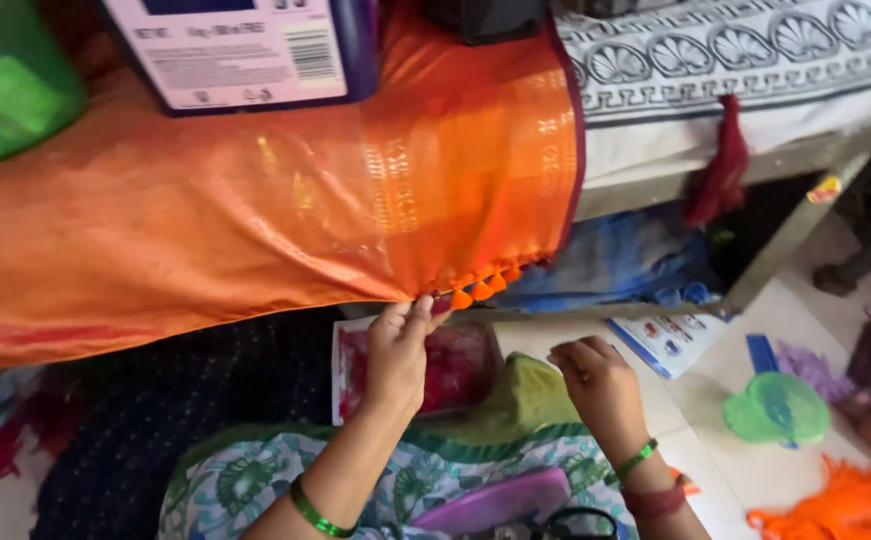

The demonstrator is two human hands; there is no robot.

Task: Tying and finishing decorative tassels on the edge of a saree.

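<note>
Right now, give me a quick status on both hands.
Left hand pinching orange cloth edge by the tassels. Right hand closed, free of cloth. Nothing between.

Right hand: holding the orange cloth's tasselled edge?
No, the right hand is apart from the orange cloth; the left hand pinches that edge.

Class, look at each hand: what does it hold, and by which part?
The left hand pinches the orange cloth at its tasselled lower edge. Whether the right hand holds anything cannot be told.

The left hand [397, 345] is raised, back toward the camera, fingers and thumb pinched together at their tips. The right hand [600, 385] sits lower and apart from it, fingers curled loosely inward. Both forearms rise from the bottom edge, each with a green bangle at the wrist.
</note>
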